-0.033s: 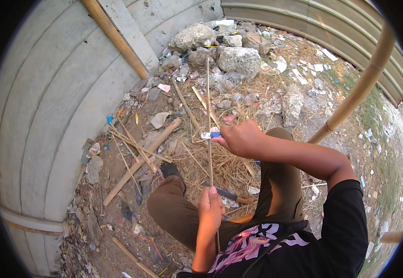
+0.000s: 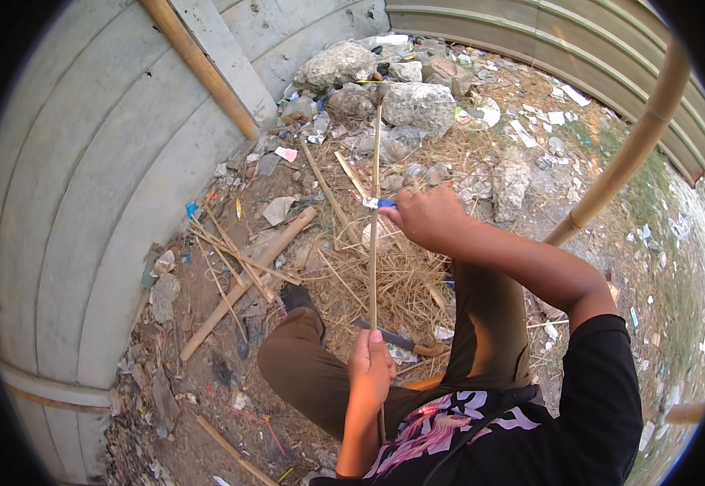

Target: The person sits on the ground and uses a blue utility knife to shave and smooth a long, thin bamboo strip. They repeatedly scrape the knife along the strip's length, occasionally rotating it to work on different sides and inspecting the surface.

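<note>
A long, thin bamboo strip (image 2: pixel 374 279) points away from me, its near end by my body. My left hand (image 2: pixel 371 368) is closed around its lower part, thumb on top. Farther up, my right hand (image 2: pixel 433 217) grips a small blue-handled tool (image 2: pixel 384 203). The tool's whitish end lies across the strip; I cannot make out its cutting edge. Pale bamboo shavings (image 2: pixel 405 283) are heaped on the ground beneath. Between my legs lies a large knife (image 2: pixel 428 350) with a wooden handle and dark blade, partly hidden by my left hand.
Left of my foot, several bamboo strips (image 2: pixel 243 261) cross a thicker bamboo piece (image 2: pixel 213 322). Rocks (image 2: pixel 419 107) and litter are piled at the back. A grey panel wall (image 2: pixel 158 146) bounds the left, a corrugated metal fence (image 2: pixel 547 36) the back right. A bamboo pole (image 2: pixel 624 146) slants on the right.
My right hand and the blue-handled tool have moved farther away along the strip. The strip's far end has swung slightly right. My left hand keeps its grip at almost the same place.
</note>
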The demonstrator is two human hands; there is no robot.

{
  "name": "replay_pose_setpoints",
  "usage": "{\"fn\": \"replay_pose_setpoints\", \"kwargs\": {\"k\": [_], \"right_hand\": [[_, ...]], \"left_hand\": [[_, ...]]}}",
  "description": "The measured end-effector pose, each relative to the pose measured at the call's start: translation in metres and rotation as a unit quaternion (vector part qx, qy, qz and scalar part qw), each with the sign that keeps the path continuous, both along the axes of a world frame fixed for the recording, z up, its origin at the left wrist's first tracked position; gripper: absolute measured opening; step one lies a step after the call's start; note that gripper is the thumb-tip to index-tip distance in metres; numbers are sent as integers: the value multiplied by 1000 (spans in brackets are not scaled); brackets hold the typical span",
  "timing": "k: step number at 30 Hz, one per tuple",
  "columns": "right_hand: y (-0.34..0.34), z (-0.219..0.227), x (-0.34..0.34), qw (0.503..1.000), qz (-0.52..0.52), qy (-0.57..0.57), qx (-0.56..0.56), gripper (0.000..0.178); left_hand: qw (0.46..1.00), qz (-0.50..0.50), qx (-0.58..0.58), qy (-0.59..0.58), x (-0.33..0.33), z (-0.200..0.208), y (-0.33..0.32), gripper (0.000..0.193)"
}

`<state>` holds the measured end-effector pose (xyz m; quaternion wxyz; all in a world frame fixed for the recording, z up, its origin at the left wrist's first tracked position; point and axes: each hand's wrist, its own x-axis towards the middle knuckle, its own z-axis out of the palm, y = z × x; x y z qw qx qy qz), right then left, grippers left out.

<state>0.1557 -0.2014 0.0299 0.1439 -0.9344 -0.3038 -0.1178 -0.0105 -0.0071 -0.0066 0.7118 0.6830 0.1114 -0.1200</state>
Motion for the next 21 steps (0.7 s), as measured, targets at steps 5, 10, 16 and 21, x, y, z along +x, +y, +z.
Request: {"fn": "replay_pose_setpoints", "kwargs": {"k": [5, 10, 16, 21], "right_hand": [[-14, 11, 35, 975, -31, 173, 139, 56], [13, -4, -35, 954, 65, 242, 166, 49], [21, -17, -47, 994, 97, -27, 52, 46], [20, -2, -29, 993, 57, -95, 29, 50]], "left_hand": [[990, -26, -124, 62, 4, 7, 2, 41], [971, -85, -214, 66, 9, 10, 16, 44], [987, -57, -145, 40, 6, 17, 13, 49], [990, -47, -125, 49, 7, 24, 12, 48]]}}
